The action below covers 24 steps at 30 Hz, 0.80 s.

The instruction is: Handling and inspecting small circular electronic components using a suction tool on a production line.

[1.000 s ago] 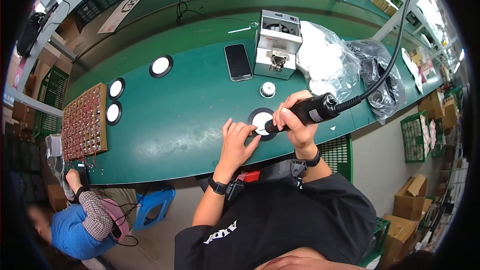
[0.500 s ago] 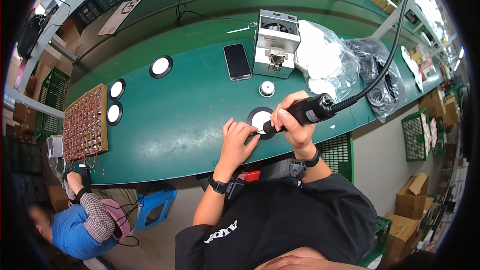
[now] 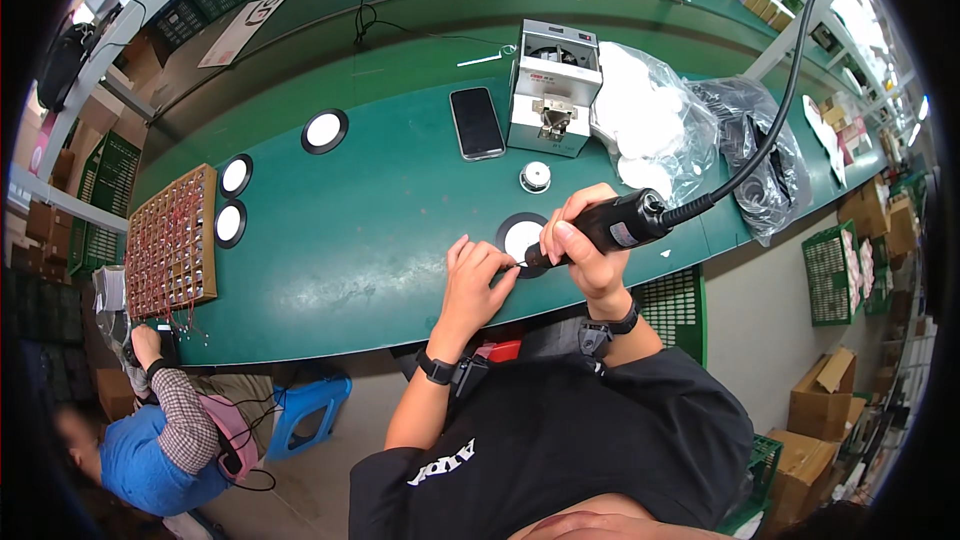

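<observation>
My right hand is wrapped round a black electric screwdriver, its cable running up to the right. The tool lies tilted, with its thin bit pointing left onto a round white disc with a black rim on the bench. Part of that disc is hidden under the tool and my fingers. My left hand has its fingers bent, with thumb and fingertips gripping the disc's lower left rim beside the bit. Whether a small screw sits at the bit tip is too small to tell. Just above stands a small round silver-and-white part.
On the green bench are a phone, a grey machine and plastic bags of white discs and black rings. More rimmed discs and a partitioned wooden tray lie left. A co-worker sits lower left.
My hands, the screwdriver and the disc keep nearly the same place. At the lower left, the co-worker's hand has moved slightly up and left, toward the tray.
</observation>
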Available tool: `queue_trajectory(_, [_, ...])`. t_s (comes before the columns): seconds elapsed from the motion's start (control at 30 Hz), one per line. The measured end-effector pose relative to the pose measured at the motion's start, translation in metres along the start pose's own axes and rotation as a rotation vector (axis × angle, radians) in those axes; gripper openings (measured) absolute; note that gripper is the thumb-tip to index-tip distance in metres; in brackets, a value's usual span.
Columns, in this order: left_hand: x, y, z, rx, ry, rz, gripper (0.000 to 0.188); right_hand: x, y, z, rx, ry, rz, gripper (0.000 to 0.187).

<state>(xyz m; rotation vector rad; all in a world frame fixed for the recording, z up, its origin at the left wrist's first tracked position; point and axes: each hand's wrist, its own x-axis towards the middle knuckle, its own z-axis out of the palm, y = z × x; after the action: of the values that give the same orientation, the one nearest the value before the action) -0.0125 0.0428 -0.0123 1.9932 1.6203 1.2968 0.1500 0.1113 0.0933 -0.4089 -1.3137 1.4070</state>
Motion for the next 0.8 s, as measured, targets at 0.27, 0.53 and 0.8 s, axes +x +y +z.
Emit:
queue_trajectory(0.27, [0.000, -0.001, 0.000, 0.003, -0.006, 0.004, 0.014, 0.000, 0.001, 0.000, -0.001, -0.007, -0.002, 0.018])
queue_trajectory(0.53, [0.003, 0.007, -0.002, 0.036, -0.004, -0.078, 0.027, 0.004, 0.009, -0.012, -0.126, 0.057, -0.031, 0.020])
queue_trajectory(0.8, [0.002, 0.006, -0.002, 0.121, -0.047, -0.029, 0.030, 0.027, 0.022, -0.030, -0.318, 0.096, -0.152, 0.022])
